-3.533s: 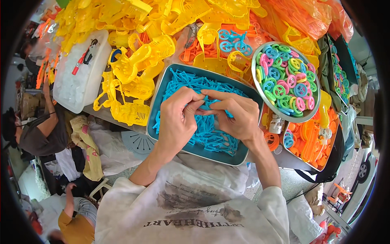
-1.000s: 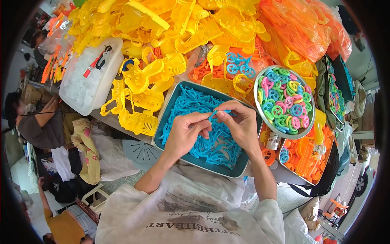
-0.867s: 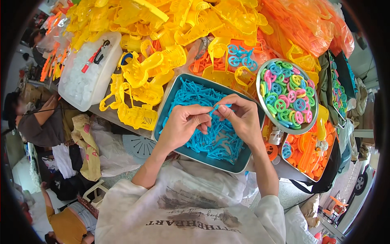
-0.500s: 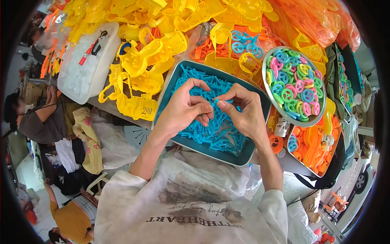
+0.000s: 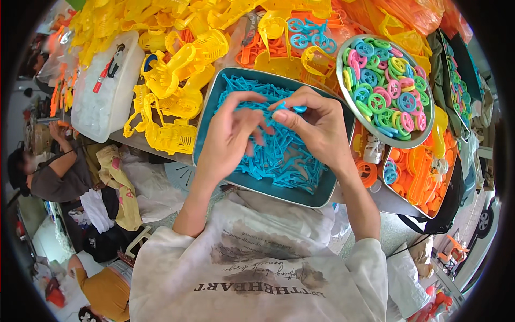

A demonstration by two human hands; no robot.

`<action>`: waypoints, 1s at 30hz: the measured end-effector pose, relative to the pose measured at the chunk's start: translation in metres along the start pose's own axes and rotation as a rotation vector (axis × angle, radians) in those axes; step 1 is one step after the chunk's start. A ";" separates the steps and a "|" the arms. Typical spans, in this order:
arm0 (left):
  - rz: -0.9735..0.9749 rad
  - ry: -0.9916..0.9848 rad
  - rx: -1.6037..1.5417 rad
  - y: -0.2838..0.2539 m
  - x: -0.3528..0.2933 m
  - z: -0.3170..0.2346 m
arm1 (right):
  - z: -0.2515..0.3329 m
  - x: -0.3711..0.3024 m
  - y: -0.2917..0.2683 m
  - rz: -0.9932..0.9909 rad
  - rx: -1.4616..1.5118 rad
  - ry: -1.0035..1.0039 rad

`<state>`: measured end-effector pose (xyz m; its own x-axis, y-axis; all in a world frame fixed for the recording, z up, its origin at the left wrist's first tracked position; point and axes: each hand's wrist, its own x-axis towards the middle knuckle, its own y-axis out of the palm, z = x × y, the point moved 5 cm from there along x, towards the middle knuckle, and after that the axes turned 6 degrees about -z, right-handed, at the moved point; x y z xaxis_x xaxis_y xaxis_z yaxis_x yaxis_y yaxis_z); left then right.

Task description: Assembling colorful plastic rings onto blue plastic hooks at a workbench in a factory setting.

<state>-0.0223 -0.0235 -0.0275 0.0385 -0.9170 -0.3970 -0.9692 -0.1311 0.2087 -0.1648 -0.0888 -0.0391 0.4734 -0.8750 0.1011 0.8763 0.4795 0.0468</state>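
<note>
My right hand [image 5: 317,124] pinches a small blue plastic piece [image 5: 294,108] between thumb and fingertips, over the tray. Beside it on the left, my left hand [image 5: 232,134] hovers with bent fingers smeared by motion; whether anything is in them cannot be made out. Both hands are above a teal rectangular tray [image 5: 252,196] with a pale metal rim. Many thin blue plastic parts [image 5: 279,169] lie heaped in it, partly covered by my hands and wrists.
Right of the tray stands a round metal bowl [image 5: 370,130] of colourful small wheels, with a bin of orange parts [image 5: 416,180] below it. Yellow plastic shells [image 5: 179,80] pile up behind and left, beside a white tub [image 5: 115,115] with red-handled pliers [image 5: 109,68]. Other people are at the far left.
My left hand has drawn slightly away from the right one, its fingers now blurred. My right hand still pinches the blue piece. The whole view has shifted a little.
</note>
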 end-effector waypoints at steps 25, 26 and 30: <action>0.220 0.634 1.166 0.045 -0.035 0.020 | -0.008 0.005 0.005 -0.032 0.298 0.139; 0.340 0.585 1.203 0.047 -0.037 0.026 | -0.008 0.005 0.005 -0.032 0.299 0.138; 0.379 0.603 1.242 0.050 -0.035 0.031 | -0.006 0.004 0.007 -0.014 0.296 0.142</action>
<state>-0.0797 0.0136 -0.0310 -0.4753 -0.8798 0.0041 -0.5127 0.2733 -0.8139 -0.1568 -0.0893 -0.0443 0.4877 -0.8721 -0.0405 0.8286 0.4478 0.3360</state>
